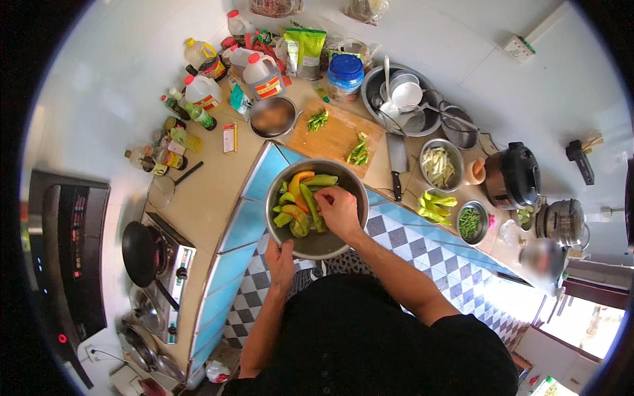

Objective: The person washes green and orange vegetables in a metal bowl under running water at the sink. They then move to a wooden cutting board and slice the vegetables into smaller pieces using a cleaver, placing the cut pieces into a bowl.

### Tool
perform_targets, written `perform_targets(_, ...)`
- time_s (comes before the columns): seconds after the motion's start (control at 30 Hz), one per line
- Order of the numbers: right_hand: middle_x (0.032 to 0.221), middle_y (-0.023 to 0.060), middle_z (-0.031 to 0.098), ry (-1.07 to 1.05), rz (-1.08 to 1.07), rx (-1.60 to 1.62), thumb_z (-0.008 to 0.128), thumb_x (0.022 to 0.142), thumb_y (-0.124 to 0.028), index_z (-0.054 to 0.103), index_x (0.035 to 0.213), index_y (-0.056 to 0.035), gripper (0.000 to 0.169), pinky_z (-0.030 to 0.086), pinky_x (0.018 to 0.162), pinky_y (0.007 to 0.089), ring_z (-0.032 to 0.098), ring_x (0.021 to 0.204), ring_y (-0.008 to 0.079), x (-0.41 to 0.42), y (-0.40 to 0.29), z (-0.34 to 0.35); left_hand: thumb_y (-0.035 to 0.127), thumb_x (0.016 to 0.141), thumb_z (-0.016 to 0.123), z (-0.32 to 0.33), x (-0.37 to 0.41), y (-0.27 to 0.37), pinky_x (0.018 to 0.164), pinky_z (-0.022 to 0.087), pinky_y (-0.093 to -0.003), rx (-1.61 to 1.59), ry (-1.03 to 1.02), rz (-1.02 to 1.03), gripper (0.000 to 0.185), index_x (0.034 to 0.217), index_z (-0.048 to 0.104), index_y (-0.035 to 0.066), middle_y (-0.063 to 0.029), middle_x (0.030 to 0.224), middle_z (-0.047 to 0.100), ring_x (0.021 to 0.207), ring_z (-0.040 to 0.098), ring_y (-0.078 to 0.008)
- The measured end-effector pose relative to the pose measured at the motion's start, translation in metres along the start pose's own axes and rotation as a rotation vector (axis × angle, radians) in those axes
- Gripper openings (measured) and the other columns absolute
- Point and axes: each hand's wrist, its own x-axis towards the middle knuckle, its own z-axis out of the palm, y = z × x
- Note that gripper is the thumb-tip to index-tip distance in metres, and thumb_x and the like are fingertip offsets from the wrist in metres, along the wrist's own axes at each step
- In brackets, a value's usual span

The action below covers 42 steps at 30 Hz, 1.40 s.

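A steel bowl (317, 247) is in front of my body, over the floor and against the counter's inner corner. My left hand (280, 262) grips its near left rim, thumb on top. Inside lie several green peppers (285, 219) and an orange pepper (296, 190). My right hand (342, 213) reaches into the bowl with thumb and fingertips drawn together beside a long green pepper (311, 202). Whether the fingertips pinch that pepper is hidden. Beyond the bowl, a wooden cutting board (337, 131) bears two small piles of cut green vegetable (358, 151).
A cleaver (397, 158) lies right of the board. Bowls of cut vegetables (438, 167), loose green peppers (436, 207) and a pressure cooker (512, 175) line the right counter. Seasoning bottles (202, 91) crowd the back left. A wok (141, 253) rests on the gas stove (178, 292).
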Motion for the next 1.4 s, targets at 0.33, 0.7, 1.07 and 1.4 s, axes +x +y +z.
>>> perform_targets(0.33,0.089,0.0174,0.07,0.109,-0.065,-0.013,0.072,0.089,-0.009,0.073,0.097,0.004,0.015,0.057,0.07,0.0373,0.072,0.077,0.0303,0.065,-0.015,0.023,0.004,0.098,0.052,-0.021,0.103,0.02,0.097,0.046,-0.0317,0.054,-0.127,-0.03,0.036,0.133,0.053,-0.004,-0.0103,0.122,0.062,0.109,0.057,-0.0172)
perform_targets(0.7,0.092,0.0215,0.069,0.121,0.078,-0.066,0.071,0.088,-0.01,0.072,0.1,0.0043,0.019,0.056,0.074,0.0424,0.069,0.084,0.0385,0.087,-0.012,0.061,0.002,0.098,0.05,-0.05,0.171,0.022,0.097,0.048,-0.0321,0.073,-0.253,-0.101,0.036,0.133,0.053,-0.003,-0.0098,0.123,0.06,0.109,0.058,-0.0173)
perform_targets(1.07,0.08,0.0138,0.065,0.421,-0.078,-0.198,0.071,0.089,-0.003,0.068,0.095,-0.0001,0.007,0.052,0.06,0.036,0.064,0.064,0.0268,0.099,-0.051,0.101,0.011,0.095,0.055,-0.127,0.212,-0.026,0.063,0.062,-0.0361,-0.193,-0.093,-0.446,0.023,0.112,0.062,-0.002,-0.0112,0.101,0.07,0.081,0.071,-0.0197)
perform_targets(1.4,0.073,0.0132,0.07,0.156,0.932,0.375,0.065,0.095,-0.029,0.068,0.094,0.0048,0.033,0.052,0.042,0.0372,0.068,0.057,0.0211,0.263,0.122,0.235,0.003,0.089,0.06,-0.259,0.202,-0.015,0.06,0.056,-0.0346,-0.19,0.313,-0.366,0.012,0.101,0.059,0.001,-0.0058,0.092,0.065,0.072,0.065,-0.0171)
